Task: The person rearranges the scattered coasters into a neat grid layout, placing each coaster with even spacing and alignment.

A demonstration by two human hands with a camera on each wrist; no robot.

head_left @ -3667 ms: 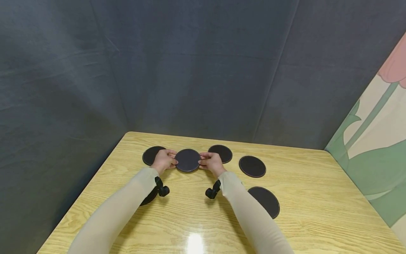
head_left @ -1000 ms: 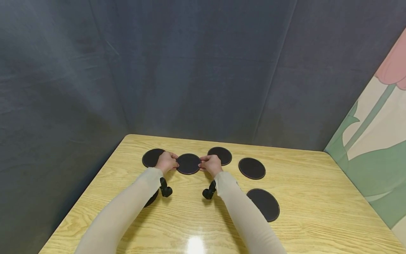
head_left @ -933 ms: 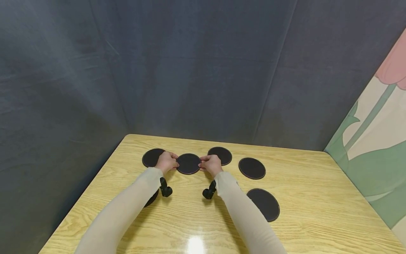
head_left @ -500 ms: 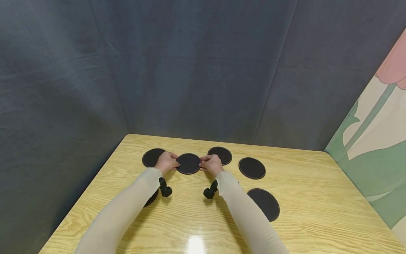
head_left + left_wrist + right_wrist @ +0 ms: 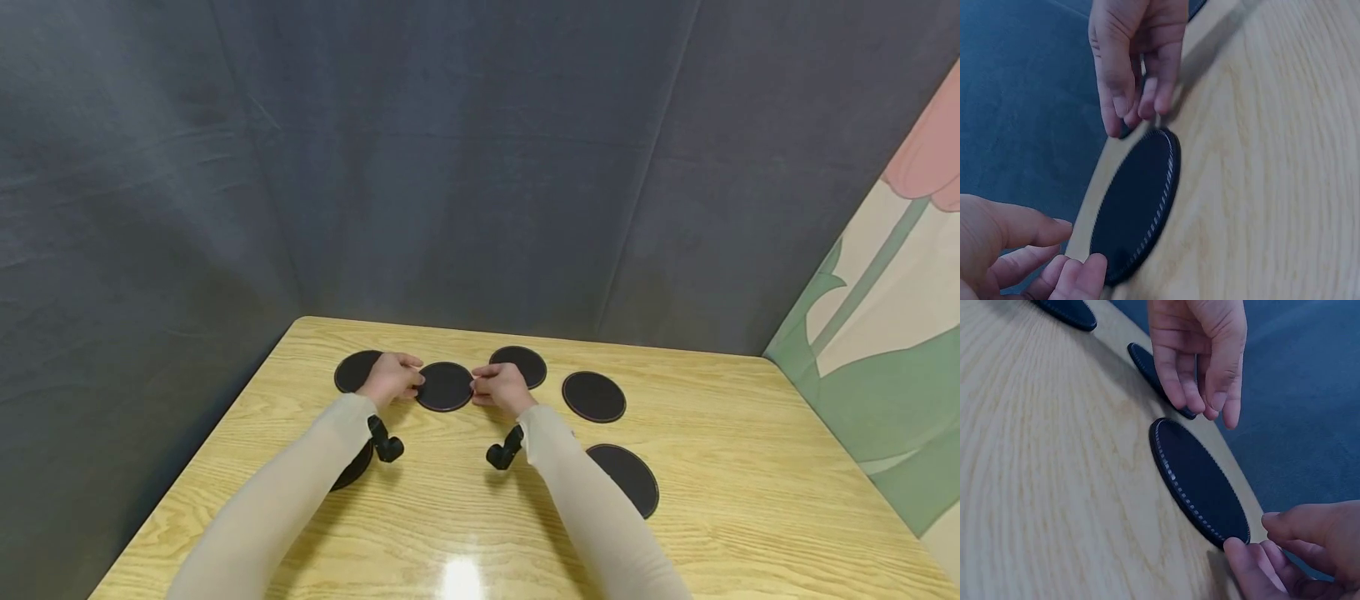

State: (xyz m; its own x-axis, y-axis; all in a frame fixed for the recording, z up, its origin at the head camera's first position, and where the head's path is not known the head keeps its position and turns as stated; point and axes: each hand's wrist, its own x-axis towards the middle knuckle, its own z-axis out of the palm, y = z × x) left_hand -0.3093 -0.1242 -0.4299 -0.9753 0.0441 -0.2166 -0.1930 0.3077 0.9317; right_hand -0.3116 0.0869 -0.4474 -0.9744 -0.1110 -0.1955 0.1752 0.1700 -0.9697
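A round black coaster (image 5: 444,387) with pale stitching round its rim lies flat on the wooden table, between both hands. My left hand (image 5: 392,379) is at its left edge, thumb and fingers parted. In the left wrist view, one fingertip of the left hand (image 5: 1016,250) meets or nearly meets the rim of the coaster (image 5: 1132,200); contact is hard to tell. My right hand (image 5: 501,386) is at the opposite edge. The right wrist view shows the right hand (image 5: 1310,550) with its thumb lifted away from the coaster (image 5: 1200,481) and a fingertip close by the rim.
More black coasters lie in an arc: one back left (image 5: 356,369) and one front left (image 5: 352,468), both partly behind the left arm; one back right (image 5: 520,365), one farther right (image 5: 594,397), one front right (image 5: 628,479). Dark cloth (image 5: 480,167) hangs behind the table (image 5: 750,467).
The coaster, seemingly raised slightly in the oldest frame, lies flat now. Both hands gripped its edges half a second ago; their fingers have since loosened and drawn slightly outward.
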